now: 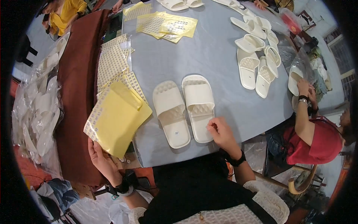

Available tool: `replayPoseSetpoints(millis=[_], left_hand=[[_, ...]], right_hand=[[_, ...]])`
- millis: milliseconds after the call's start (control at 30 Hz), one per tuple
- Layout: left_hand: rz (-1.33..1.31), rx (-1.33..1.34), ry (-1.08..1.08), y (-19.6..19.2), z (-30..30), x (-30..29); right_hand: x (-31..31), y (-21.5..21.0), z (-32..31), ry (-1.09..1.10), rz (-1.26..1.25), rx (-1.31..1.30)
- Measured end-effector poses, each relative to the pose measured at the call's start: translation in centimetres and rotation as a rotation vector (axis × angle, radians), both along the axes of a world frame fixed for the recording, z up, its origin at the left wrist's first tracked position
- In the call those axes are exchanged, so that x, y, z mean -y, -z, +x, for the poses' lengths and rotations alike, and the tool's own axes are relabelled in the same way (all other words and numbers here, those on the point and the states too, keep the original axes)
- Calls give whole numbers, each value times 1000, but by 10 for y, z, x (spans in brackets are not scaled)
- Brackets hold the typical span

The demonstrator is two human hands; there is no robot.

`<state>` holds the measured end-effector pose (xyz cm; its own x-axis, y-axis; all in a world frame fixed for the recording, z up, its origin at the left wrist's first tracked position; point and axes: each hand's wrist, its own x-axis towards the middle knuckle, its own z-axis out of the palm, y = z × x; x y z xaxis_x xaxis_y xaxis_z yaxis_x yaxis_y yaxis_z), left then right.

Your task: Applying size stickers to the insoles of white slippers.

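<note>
Grey desk [216, 56] fills the middle of the view, with a pair of white slippers [183, 109] side by side near its front edge. The right hand [220, 133] rests on the heel of the right slipper [198, 107], fingers curled, holding nothing I can make out. The left hand [100, 158] pinches the lower edge of a yellow sheet [121, 119] lying over sticker sheets [112, 63]. More slippers [257, 59] are heaped at the far right, near another person [317, 138].

Heap of white slippers [257, 56] upper right, yellow sticker sheets [166, 25] top, bagged slippers [37, 112] left, person in red [317, 142] seated right
</note>
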<state>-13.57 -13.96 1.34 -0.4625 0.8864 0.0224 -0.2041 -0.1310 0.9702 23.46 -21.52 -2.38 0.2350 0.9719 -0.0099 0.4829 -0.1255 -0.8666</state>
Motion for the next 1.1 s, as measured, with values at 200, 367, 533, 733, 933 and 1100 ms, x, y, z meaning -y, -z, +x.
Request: replayPoseSetpoints(millis=[200,367,533,733,933,1100], left_hand=[[-27,240,52,10,13,-5],[12,575,273,-3,37,-7],[60,486,260,15,23,-17],[9,-241,-14,30,43,-20],[-48,-1405,120,55,58,-8],[-190,-1685,464,75,72,6]], right_hand=[[-9,6,-8,25,-60,197],[-10,2,-3,150,-124,21],[-9,-2,-6,74,-56,191],[-13,2,-17,-102,109,311],[-54,3,-47,-407,48,432],[-64,1,-48,-361,-35,331]])
